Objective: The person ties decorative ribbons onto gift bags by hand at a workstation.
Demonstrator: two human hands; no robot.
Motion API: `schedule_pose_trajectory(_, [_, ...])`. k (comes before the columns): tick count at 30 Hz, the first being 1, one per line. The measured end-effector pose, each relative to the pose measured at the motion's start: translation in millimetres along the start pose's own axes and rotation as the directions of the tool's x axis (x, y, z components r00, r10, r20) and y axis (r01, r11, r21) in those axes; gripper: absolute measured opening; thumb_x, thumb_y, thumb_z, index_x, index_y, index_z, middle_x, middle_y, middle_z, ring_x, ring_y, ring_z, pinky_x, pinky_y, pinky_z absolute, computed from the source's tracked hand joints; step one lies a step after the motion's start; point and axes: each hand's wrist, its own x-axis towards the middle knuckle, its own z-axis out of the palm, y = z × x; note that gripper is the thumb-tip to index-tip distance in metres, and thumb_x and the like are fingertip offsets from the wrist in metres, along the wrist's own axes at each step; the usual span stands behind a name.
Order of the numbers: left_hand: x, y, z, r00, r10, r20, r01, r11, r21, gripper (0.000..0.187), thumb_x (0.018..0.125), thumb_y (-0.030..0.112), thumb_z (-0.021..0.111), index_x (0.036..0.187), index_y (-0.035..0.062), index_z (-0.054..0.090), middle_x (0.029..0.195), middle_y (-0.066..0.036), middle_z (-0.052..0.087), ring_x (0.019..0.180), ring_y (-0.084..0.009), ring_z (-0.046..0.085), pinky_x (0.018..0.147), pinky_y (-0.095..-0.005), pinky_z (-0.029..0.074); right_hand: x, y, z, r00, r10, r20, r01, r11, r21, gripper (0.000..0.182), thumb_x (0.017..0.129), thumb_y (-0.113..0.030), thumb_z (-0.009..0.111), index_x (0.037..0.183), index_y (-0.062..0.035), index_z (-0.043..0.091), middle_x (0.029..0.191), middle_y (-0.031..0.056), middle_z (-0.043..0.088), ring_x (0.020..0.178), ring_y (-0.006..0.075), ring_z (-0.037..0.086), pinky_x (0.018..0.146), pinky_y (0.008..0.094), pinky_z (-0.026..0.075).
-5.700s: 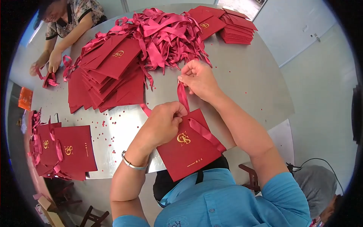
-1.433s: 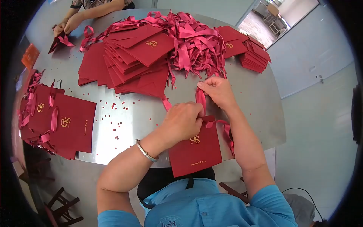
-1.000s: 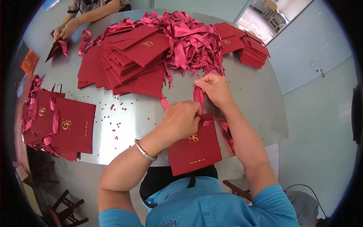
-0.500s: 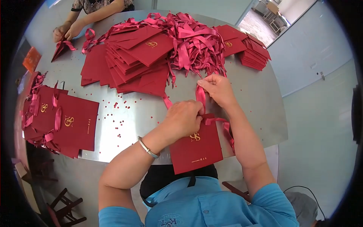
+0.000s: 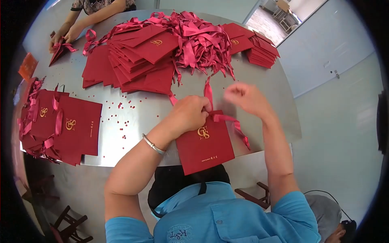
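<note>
A flat red paper gift bag with a gold logo hangs over the table's front edge. My left hand is closed at its top edge, pinching the pink ribbon there; the fingertips partly hide the grip. One ribbon end trails to the right over the bag's corner and onto the table. Right of the upright ribbon, my right hand is in the air, apart from the bag. Its fingers are smeared by motion, and nothing can be made out in them.
Stacked red bags and a heap of pink ribbons cover the table's far side. More bags lie at the right; ribboned bags lie at the left. Red paper dots are scattered about. A co-worker's hands handle another bag.
My right hand has let go of the upright ribbon and moved right, away from it. My left hand keeps its pinch at the bag's top. The whole view has shifted slightly.
</note>
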Motion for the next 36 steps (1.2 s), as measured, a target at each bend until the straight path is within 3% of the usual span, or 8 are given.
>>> schedule_pose_trajectory(4, [0,-2,2,0.999,0.046,-0.029,-0.046,0.999,0.002,0.011,0.078,0.007,0.065,0.087,0.0007,0.065,0.077,-0.015,0.067,0.073,-0.0288,0.066,0.068,-0.0379,0.05,-45,21,5,0.944,-0.276,0.18,0.321,0.894,-0.313,0.025,0.081,-0.023,0.075,0.083,-0.0004,0.066,0.079,0.0016,0.065,0.068,0.0114,0.058,0.062,0.03,0.047])
schedule_pose_trajectory(8, [-1,3,0,1.0,-0.01,-0.02,0.01,1.0,-0.021,0.011,0.078,0.007,0.066,0.086,0.0008,0.066,0.076,-0.014,0.067,0.072,-0.0274,0.066,0.066,-0.0374,0.05,-64,25,6,0.953,-0.297,0.064,0.3,0.884,-0.359,0.018,0.084,-0.017,0.073,0.084,-0.0009,0.065,0.077,0.0021,0.065,0.066,0.0099,0.058,0.059,0.0284,0.046])
schedule_pose_trajectory(10, [-1,2,2,1.0,0.0,-0.023,0.0,1.0,-0.017,0.01,0.077,0.008,0.066,0.085,0.0009,0.066,0.076,-0.014,0.067,0.072,-0.027,0.066,0.066,-0.0373,0.05,-72,6,1,0.982,0.162,0.1,-0.165,0.986,0.021,0.006,0.086,-0.006,0.068,0.088,-0.0027,0.064,0.076,0.0008,0.064,0.062,0.006,0.055,0.055,0.0214,0.044])
schedule_pose_trajectory(11, [0,2,3,1.0,-0.007,-0.026,0.007,1.0,-0.013,0.01,0.077,0.008,0.067,0.085,0.0009,0.066,0.076,-0.014,0.067,0.071,-0.0267,0.066,0.066,-0.0373,0.05,-73,5,-1,0.982,0.161,0.097,-0.164,0.986,0.021,0.006,0.086,-0.006,0.068,0.088,-0.0027,0.064,0.076,0.0008,0.064,0.062,0.006,0.055,0.055,0.0214,0.044])
schedule_pose_trajectory(13, [-1,2,2,0.999,-0.016,-0.034,0.016,1.0,-0.009,0.011,0.077,0.008,0.067,0.085,0.001,0.066,0.075,-0.013,0.068,0.071,-0.0264,0.066,0.066,-0.0373,0.05,-73,2,-3,0.993,0.046,0.109,-0.077,0.948,0.308,0.007,0.086,-0.002,0.065,0.094,-0.0025,0.063,0.074,0.0018,0.064,0.056,0.0046,0.054,0.049,0.0188,0.042])
schedule_pose_trajectory(20, [-2,5,5,0.997,-0.03,-0.065,0.033,0.999,0.039,0.014,0.076,0.013,0.068,0.085,0.0022,0.066,0.077,-0.013,0.068,0.074,-0.0282,0.067,0.067,-0.0381,0.051,-75,-41,-26,0.966,0.01,0.259,-0.104,0.931,0.35,0.015,0.082,0.0,0.067,0.096,0.0014,0.063,0.071,0.0046,0.064,0.054,0.0078,0.058,0.046,0.0199,0.044])
schedule_pose_trajectory(25, [-4,8,4,0.996,-0.018,-0.083,0.024,0.998,0.064,0.016,0.076,0.015,0.067,0.085,0.0023,0.066,0.078,-0.013,0.068,0.076,-0.0289,0.067,0.068,-0.0388,0.051,-78,-54,-38,0.904,-0.256,0.342,-0.011,0.787,0.617,0.022,0.079,0.004,0.055,0.099,0.0093,0.061,0.078,0.0219,0.066,0.06,0.0224,0.065,0.051,0.0283,0.051])
schedule_pose_trajectory(36, [-2,8,4,0.996,-0.035,-0.086,0.04,0.998,0.056,0.015,0.075,0.016,0.068,0.083,0.003,0.066,0.078,-0.013,0.068,0.075,-0.0282,0.067,0.068,-0.0383,0.051,-67,-55,-25,0.906,-0.418,0.062,0.275,0.694,0.665,0.029,0.085,0.0,0.057,0.113,0.0077,0.061,0.086,0.0217,0.068,0.07,0.0262,0.066,0.064,0.037,0.054])
